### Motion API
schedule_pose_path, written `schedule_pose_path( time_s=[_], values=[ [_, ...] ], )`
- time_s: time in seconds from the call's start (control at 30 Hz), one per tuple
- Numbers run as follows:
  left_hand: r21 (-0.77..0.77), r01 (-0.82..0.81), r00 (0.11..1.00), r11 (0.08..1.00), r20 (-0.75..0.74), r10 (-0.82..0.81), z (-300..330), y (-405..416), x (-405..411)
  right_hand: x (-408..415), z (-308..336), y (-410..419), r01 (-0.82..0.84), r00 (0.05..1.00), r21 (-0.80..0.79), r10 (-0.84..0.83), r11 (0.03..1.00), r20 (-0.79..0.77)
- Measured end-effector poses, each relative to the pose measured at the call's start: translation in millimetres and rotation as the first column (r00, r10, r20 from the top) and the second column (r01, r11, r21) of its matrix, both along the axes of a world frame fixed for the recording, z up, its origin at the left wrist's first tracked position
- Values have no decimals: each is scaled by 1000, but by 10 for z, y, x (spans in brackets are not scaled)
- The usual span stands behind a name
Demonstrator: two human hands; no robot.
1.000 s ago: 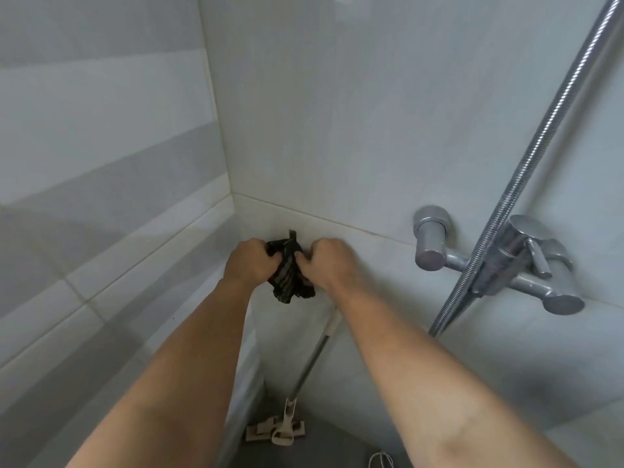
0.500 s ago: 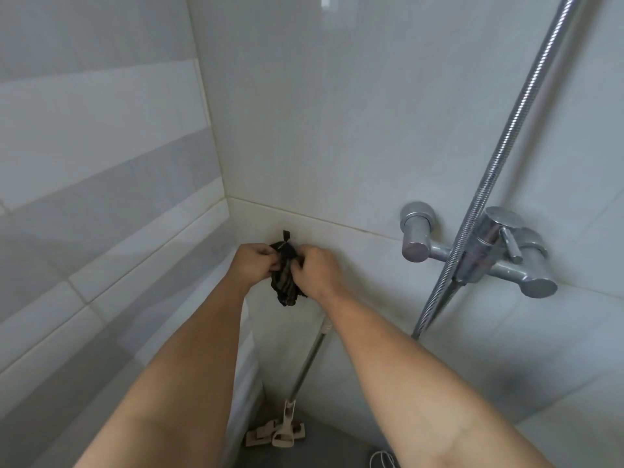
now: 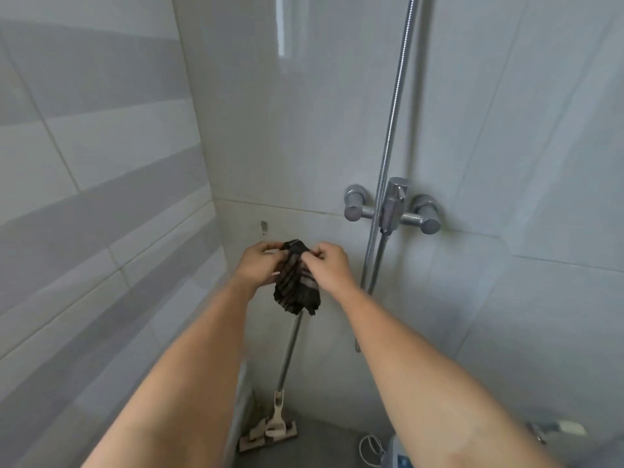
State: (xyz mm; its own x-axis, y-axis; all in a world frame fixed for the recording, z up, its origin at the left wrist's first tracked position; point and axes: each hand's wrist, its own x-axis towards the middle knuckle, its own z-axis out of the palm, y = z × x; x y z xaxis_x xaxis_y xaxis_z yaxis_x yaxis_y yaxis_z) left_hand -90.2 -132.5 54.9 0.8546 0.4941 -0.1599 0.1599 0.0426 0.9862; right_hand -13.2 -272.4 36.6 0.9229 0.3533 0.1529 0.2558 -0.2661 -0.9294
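The tiled walls take up most of what I see: the left wall (image 3: 84, 197), banded in pale and darker grey, meets the plain, glossy back wall (image 3: 304, 113) in a corner that runs down to a dark grey floor (image 3: 320, 444). A long metal shower hose (image 3: 395, 106) hangs down the back wall, passes in front of the tap and carries on below it. In the corner a mop (image 3: 270, 430) stands with its flat head on the floor and its thin metal handle leaning up against the back wall; the top of the handle disappears behind the cloth. The chrome mixer tap (image 3: 393, 207) is fixed to the back wall, to the right of the hands and a little above them, with a round knob at each end and a lever in the middle.

Both bare forearms reach forward, and the hands meet in front of the corner. The left hand (image 3: 258, 265) has its fingers curled round the upper left edge of a dark striped cloth (image 3: 297, 288). The right hand (image 3: 329, 265) pinches the upper right edge between thumb and fingertips. The cloth is bunched at the top between the two hands and hangs loose below them, clear of the wall as far as I can tell.

A small dark hook (image 3: 264, 227) sits on the back wall just above the left hand, not touching the cloth. Down on the floor a thin white cord (image 3: 369, 447) lies in a loop.
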Motion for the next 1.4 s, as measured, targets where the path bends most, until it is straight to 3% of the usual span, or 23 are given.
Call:
schedule_pose_path(
  time_s=[0.37, 0.63, 0.7, 0.83, 1.03, 1.17, 1.27, 1.4],
  values=[
    [52, 335, 939, 941, -97, -329, -181, -1429, -288, -557, -21, -1713, 71, 993, 16, -69, 997, -99],
    [-59, 491, 854, 869, -168, -493, -216, -2359, -120, -475, -174, -2847, 237, 968, -85, -242, 968, -63],
    [-110, 503, 839, 857, -176, -514, -252, -2568, -72, -465, -191, -3082, 185, 966, -84, -196, 979, -167],
    [-155, 515, 822, 843, -189, -537, -373, -2918, 67, -397, -424, -3509, 98, 882, -31, -102, 995, -460],
    [-125, 435, 842, 892, -293, -452, -822, -3252, 283, -330, -819, -3891, 147, 771, 185, 5, 972, -636],
    [-43, 356, 862, 934, -370, -346, -1185, -3317, 387, -279, -1237, -3997, 203, 698, 192, -4, 960, -716],
    [62, 367, 845, 928, -440, -304, -1663, -3249, 402, -256, -1679, -4024, 274, 620, 206, -9, 939, -784],
    [148, 489, 760, 859, -555, -337, -2764, -3056, 398, -195, -2678, -4005, 437, 497, 225, -25, 871, -867]
  ],
)
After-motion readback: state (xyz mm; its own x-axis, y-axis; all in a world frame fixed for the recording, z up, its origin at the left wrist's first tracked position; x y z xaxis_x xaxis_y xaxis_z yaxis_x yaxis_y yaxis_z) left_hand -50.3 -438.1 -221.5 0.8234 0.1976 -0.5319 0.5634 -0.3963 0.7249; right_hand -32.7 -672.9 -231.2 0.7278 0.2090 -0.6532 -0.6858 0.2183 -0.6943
